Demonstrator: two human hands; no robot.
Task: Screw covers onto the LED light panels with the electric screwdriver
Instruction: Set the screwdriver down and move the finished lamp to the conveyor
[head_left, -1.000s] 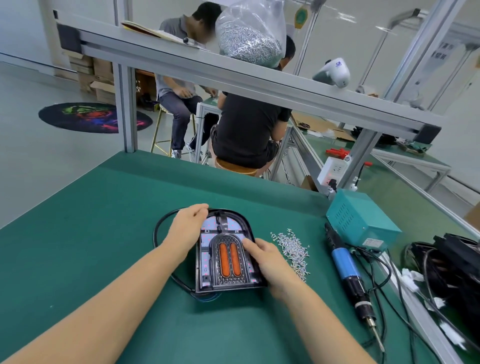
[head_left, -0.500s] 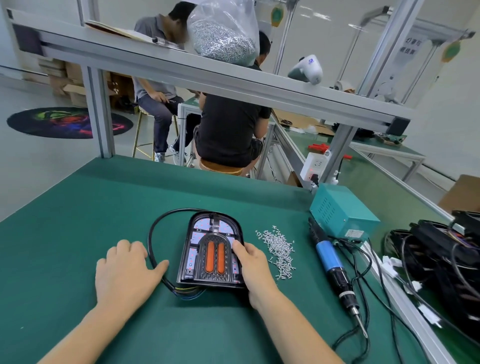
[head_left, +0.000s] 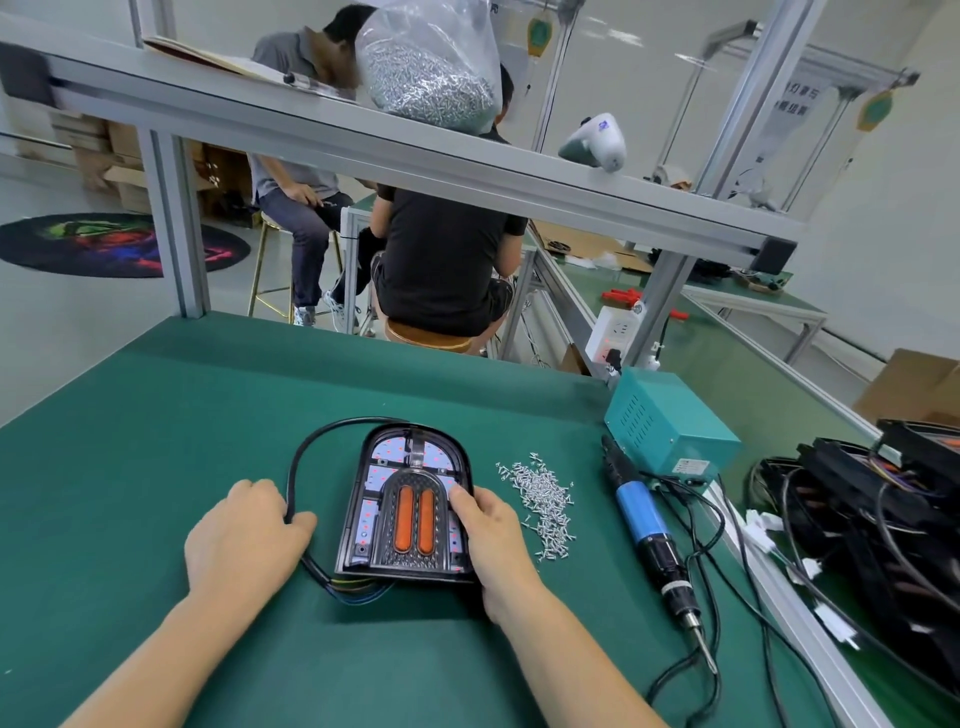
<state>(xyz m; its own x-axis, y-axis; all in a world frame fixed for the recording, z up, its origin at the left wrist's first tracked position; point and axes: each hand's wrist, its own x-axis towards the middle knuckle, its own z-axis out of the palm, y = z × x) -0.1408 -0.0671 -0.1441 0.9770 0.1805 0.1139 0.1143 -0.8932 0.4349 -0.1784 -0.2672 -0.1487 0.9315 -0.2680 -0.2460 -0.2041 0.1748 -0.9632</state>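
- Both hands were down on the green bench: my left hand lay beside the light panel, fingers loosely bent over the black cable that loops round the panel's left side, though I could not tell whether they closed on it; my right hand rested on the panel's right edge, thumb pressed on the cover, steadying it.
- That panel lay straight ahead of me, between the two hands, arched end pointing away and flat end towards me, so its long axis ran near to far.
- Off to the right of the panel, the loose screws sat in a small heap just beyond my right hand.
- Further right again lay the electric screwdriver, unheld, roughly parallel to the panel, bit end nearest me and cord end towards the teal power box.
- Screws and driver both lay on the right, so I judged the right hand the nearer one for fetching them, with the left free to take over holding the panel.
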